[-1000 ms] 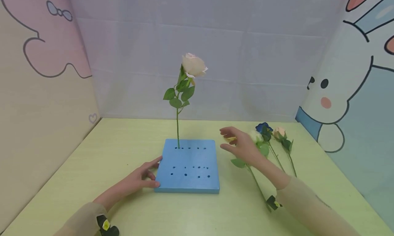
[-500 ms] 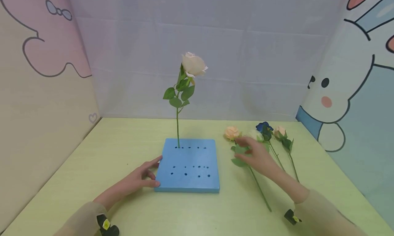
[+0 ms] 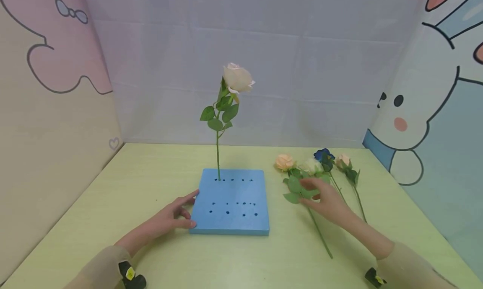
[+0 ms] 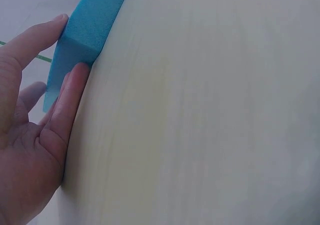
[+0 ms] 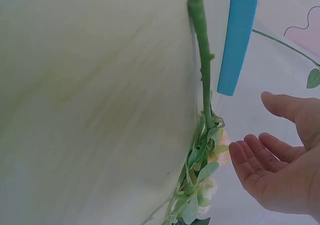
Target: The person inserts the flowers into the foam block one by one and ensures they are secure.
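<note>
A pale pink rose [image 3: 237,78] stands upright in a back hole of the blue foam board [image 3: 234,192]. My left hand [image 3: 171,213] rests against the board's left side; in the left wrist view its fingers [image 4: 70,92] touch the board's edge. My right hand [image 3: 326,199] hovers over the leaves of a peach rose [image 3: 284,162] lying on the table, thumb and fingers apart with nothing between them. The peach rose's bare stem [image 5: 202,50] shows in the right wrist view, left of that hand.
A white rose [image 3: 311,166], a blue flower [image 3: 323,156] and a blush rose [image 3: 342,160] lie close together at the back right of the table [image 3: 158,255]. A pale curtain [image 3: 162,79] hangs behind, with cartoon-printed panels on both sides.
My right hand has drawn back to the right and toward me, from beside the peach rose's bloom to its leaves. The left hand and the board have stayed in place.
</note>
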### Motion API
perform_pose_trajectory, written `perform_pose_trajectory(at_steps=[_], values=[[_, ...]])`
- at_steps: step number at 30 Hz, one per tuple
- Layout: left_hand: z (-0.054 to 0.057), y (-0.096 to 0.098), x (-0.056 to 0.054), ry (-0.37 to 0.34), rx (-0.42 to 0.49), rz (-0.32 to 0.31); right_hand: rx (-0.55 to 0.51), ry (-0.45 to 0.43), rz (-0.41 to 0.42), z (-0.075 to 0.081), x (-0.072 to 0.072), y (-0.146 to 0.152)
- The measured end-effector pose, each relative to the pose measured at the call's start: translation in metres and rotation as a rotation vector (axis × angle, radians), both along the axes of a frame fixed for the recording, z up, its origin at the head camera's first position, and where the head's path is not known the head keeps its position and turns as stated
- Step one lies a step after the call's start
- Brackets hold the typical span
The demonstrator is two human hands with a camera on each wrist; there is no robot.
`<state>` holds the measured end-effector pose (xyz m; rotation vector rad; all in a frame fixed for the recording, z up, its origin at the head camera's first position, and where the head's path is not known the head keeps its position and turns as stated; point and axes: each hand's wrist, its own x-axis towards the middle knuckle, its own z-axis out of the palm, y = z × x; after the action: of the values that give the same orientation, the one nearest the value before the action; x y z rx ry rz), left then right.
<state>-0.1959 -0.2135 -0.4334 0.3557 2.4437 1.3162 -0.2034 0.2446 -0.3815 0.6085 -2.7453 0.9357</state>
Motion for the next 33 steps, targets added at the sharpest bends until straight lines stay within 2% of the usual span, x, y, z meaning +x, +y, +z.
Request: perform_pose_trajectory(at_steps=[11,19,25,33], values=[[0.000,-0.001,0.001,-0.007,0.001,0.009,0.003,-0.099,0.004,-0.008,0.005,0.012],[-0.001,-0.001,0.001,-0.004,0.007,0.001,0.012,-0.137,0.008,-0.014,0.008,0.017],[0.001,0.000,0.002,-0.001,0.006,0.003,0.049,-0.148,0.020,-0.014,0.011,0.018],[0.002,0.001,0.003,-0.006,0.002,0.007,0.110,-0.210,0.014,-0.012,0.012,0.018]])
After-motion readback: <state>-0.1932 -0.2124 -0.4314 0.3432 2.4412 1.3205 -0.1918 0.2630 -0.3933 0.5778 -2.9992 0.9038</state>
